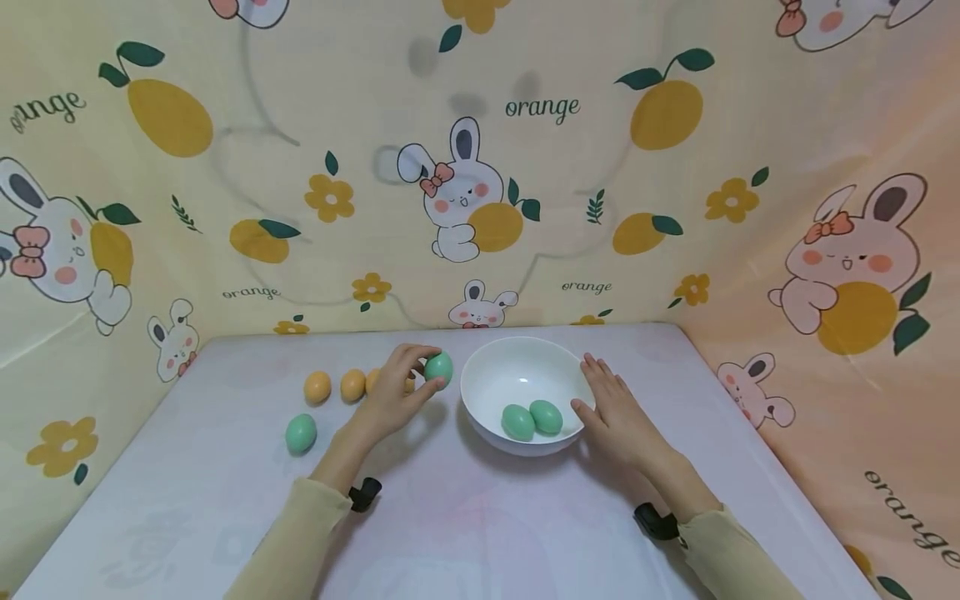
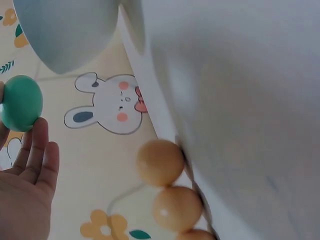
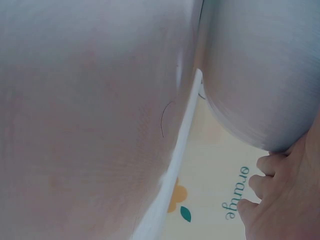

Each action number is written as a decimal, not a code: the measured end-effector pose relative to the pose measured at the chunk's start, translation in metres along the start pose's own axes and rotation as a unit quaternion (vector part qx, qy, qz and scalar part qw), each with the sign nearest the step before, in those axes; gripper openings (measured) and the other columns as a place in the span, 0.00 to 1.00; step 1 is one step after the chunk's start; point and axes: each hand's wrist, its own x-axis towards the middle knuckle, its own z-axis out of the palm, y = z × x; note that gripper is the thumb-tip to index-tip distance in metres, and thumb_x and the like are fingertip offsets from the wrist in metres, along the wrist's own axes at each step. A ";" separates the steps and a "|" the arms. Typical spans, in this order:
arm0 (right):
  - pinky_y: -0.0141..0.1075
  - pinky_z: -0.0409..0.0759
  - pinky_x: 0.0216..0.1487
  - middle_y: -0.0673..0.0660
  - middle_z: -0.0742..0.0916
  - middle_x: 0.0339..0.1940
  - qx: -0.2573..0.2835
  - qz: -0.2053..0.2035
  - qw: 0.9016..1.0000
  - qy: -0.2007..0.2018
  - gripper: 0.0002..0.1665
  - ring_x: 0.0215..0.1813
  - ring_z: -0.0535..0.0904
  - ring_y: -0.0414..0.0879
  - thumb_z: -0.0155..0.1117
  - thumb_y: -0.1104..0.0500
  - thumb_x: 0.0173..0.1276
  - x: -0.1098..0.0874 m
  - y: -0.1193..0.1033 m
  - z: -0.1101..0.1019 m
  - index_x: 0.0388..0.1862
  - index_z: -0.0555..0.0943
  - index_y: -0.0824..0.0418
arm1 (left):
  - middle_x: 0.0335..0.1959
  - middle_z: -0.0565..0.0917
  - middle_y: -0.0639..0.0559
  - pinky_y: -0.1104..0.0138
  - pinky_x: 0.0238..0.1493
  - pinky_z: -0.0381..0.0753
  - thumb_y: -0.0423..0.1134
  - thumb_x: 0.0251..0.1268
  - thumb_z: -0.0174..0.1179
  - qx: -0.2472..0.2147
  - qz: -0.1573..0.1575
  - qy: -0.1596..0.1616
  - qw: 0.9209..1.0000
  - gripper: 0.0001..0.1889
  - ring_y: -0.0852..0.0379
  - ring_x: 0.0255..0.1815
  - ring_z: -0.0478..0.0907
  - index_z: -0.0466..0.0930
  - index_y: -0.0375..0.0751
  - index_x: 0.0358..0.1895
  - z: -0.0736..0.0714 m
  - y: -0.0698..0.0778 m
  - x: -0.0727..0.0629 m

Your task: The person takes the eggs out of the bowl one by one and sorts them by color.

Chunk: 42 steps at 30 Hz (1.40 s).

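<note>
My left hand (image 1: 392, 390) pinches a green egg (image 1: 439, 369) between thumb and fingertips, up beside the left rim of a white bowl (image 1: 525, 448). In the left wrist view the same green egg (image 2: 22, 103) shows at the fingertips, away from the bowl (image 2: 75, 35). Two more green eggs, one on the left (image 1: 518, 422) and one on the right (image 1: 547, 417), lie together inside the bowl. With fingers extended, my right hand (image 1: 621, 418) rests along the bowl's right side. Its fingertips touch the bowl's outer wall (image 3: 260, 80) in the right wrist view.
Left of the bowl, several orange-yellow eggs (image 1: 317, 387) stand in a row at the back, some partly hidden behind my left hand. A single green egg (image 1: 301, 434) lies in front of them. A printed cloth (image 1: 562, 183) rises behind the white table (image 1: 480, 533).
</note>
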 end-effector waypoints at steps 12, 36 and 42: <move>0.63 0.45 0.82 0.64 0.52 0.87 0.000 0.000 1.000 -0.004 0.46 0.86 0.43 0.65 0.46 0.41 0.84 0.000 0.001 0.000 0.85 0.49 0.69 | 0.65 0.71 0.39 0.50 0.57 0.83 0.41 0.75 0.64 0.046 -0.056 -0.019 0.997 0.24 0.44 0.57 0.77 0.73 0.41 0.69 -0.029 -0.011 -0.021; 0.64 0.45 0.81 0.64 0.53 0.87 0.003 -0.003 1.000 -0.002 0.45 0.86 0.42 0.64 0.47 0.41 0.84 0.000 0.002 0.001 0.84 0.49 0.69 | 0.59 0.79 0.39 0.49 0.53 0.84 0.39 0.70 0.69 0.185 -0.025 -0.029 0.982 0.23 0.44 0.54 0.78 0.77 0.35 0.64 -0.074 -0.041 -0.060; 0.64 0.45 0.82 0.64 0.53 0.87 0.003 -0.002 1.000 0.000 0.45 0.86 0.43 0.64 0.47 0.42 0.84 0.000 0.002 0.001 0.84 0.50 0.69 | 0.57 0.82 0.37 0.42 0.64 0.77 0.41 0.68 0.71 0.225 -0.024 -0.032 0.973 0.23 0.37 0.61 0.76 0.80 0.34 0.61 -0.081 -0.045 -0.067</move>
